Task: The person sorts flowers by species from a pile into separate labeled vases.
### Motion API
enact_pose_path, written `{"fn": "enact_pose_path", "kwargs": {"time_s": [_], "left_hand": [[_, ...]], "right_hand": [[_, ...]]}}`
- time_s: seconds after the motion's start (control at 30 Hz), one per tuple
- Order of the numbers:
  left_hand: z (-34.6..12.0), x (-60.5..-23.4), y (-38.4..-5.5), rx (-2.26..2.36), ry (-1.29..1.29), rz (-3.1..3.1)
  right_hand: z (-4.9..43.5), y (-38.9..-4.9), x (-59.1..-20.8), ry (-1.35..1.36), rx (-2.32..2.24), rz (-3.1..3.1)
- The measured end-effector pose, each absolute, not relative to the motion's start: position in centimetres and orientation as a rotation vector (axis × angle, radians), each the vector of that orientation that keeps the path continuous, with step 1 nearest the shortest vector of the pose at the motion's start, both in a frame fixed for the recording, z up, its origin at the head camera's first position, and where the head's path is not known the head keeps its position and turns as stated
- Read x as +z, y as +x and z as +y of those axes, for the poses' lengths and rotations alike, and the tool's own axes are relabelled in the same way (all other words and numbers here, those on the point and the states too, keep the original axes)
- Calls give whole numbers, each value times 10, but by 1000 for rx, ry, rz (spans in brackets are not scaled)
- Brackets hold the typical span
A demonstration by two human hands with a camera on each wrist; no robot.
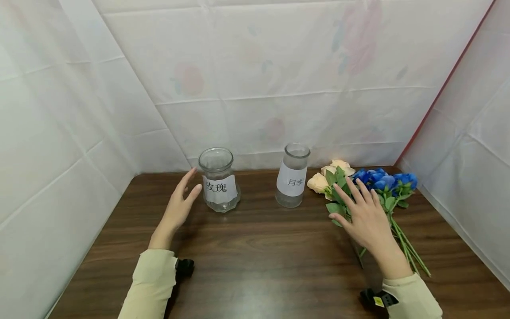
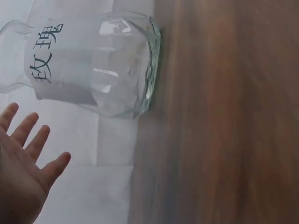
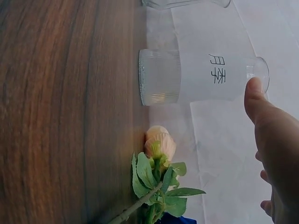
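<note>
My left hand (image 1: 177, 208), fingers spread and holding nothing, is just left of a wide glass vase (image 1: 221, 195) with a white paper label; the left wrist view shows a gap between the hand (image 2: 23, 163) and that vase (image 2: 117, 70). My right hand (image 1: 366, 217) hovers with spread fingers over the flowers and hides part of them. Cream flowers (image 1: 318, 182) with green leaves lie beneath and left of it, blue flowers (image 1: 384, 180) behind and to its right. Left of the flowers stands a narrower labelled glass vase (image 1: 291, 181), upright.
The brown wooden table (image 1: 255, 266) carries everything. White cloth (image 1: 259, 79) hangs behind and at both sides. Green stems (image 1: 406, 248) stretch toward the table's near right. Both wrists wear dark straps.
</note>
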State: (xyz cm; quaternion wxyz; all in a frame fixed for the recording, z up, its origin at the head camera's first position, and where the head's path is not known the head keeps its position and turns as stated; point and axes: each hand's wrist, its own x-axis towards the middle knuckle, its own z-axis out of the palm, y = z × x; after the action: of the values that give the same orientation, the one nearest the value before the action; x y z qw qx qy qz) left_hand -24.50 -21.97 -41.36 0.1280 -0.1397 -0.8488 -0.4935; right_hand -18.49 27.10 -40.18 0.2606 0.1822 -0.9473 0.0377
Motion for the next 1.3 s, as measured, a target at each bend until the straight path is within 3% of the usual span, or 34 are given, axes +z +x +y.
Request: {"fn": "enact_pose_path", "kwargs": {"time_s": [0.33, 1.0, 1.3], "left_hand": [[-212, -422, -265, -1812, -360, -2351], [-201, -426, -274, -1920, -275, -2311], [-200, -425, -279, -1936, -248, -2292]], "right_hand": [[267, -179, -404, 476, 116, -2603], [272, -176, -397, 474, 236, -2595], [291, -172, -390, 358, 570, -2598]]}}
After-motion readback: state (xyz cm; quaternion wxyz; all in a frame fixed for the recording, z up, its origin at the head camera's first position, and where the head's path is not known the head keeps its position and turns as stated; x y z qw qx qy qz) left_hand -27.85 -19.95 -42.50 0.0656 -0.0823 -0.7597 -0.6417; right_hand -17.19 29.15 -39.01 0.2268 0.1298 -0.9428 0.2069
